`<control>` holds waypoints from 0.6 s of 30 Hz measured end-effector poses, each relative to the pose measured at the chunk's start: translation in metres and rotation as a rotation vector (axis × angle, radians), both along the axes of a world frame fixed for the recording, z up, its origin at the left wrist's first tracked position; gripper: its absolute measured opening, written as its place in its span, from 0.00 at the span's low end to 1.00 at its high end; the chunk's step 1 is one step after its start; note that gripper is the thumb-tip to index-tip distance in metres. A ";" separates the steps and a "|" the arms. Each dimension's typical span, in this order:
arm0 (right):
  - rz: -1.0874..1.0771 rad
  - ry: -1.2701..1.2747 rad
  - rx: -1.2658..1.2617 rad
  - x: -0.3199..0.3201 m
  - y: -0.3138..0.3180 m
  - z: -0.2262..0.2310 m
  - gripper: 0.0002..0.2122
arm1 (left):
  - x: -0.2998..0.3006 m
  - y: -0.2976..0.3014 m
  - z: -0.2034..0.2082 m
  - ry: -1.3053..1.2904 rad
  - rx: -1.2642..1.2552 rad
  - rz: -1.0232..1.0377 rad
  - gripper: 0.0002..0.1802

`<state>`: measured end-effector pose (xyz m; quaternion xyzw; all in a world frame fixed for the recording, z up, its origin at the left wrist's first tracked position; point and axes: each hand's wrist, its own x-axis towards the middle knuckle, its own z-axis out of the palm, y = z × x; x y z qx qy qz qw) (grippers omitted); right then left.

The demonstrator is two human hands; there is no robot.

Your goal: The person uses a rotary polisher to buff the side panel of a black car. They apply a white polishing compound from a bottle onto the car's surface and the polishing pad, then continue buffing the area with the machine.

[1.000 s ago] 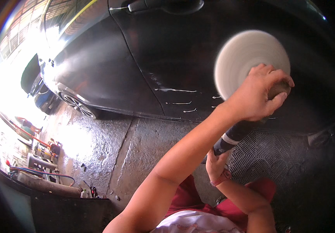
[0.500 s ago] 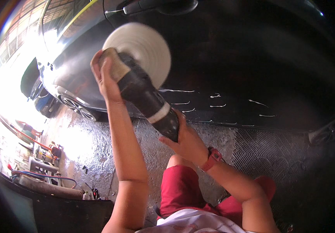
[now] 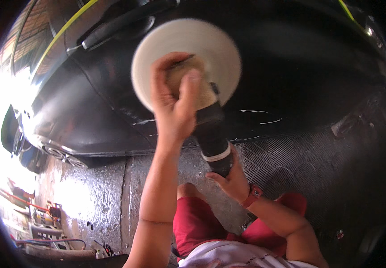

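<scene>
Both of my hands hold a black rotary polisher against the side of a black car. Its big round white pad lies on the dark panel and looks blurred, as if spinning. My left hand is wrapped over the tan-covered head, thumb on top, in front of the pad. Lower down, my right hand grips the rear end of the body, just below a pale band. Thin white streaks of paste mark the lower panel to the right of the tool, and a few more show to its left.
A door handle and yellow tape are at the upper left. The car's wheel is at left. Below lies wet-looking concrete floor, with ridged matting to the right. Tools and a hose are at the lower left.
The polisher has swung right across the panel, and its body now stands more upright in view. The view has shifted too. Fewer white streaks show. Both hands keep their grip.
</scene>
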<state>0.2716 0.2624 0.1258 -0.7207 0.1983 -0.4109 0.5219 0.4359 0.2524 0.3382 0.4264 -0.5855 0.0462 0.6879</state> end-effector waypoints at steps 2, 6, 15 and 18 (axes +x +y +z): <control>-0.060 -0.050 0.048 -0.020 -0.011 -0.014 0.56 | -0.035 -0.030 0.005 -0.133 0.020 -0.046 0.19; -0.109 -0.196 0.303 -0.062 -0.034 -0.041 0.49 | -0.106 -0.091 0.006 -0.301 0.021 -0.120 0.17; -0.419 -0.243 0.423 -0.141 -0.113 -0.044 0.21 | -0.258 -0.199 -0.009 -0.406 -0.082 -0.160 0.17; -0.431 -0.439 0.408 -0.162 -0.137 -0.036 0.19 | -0.300 -0.229 -0.005 -0.458 -0.092 -0.171 0.17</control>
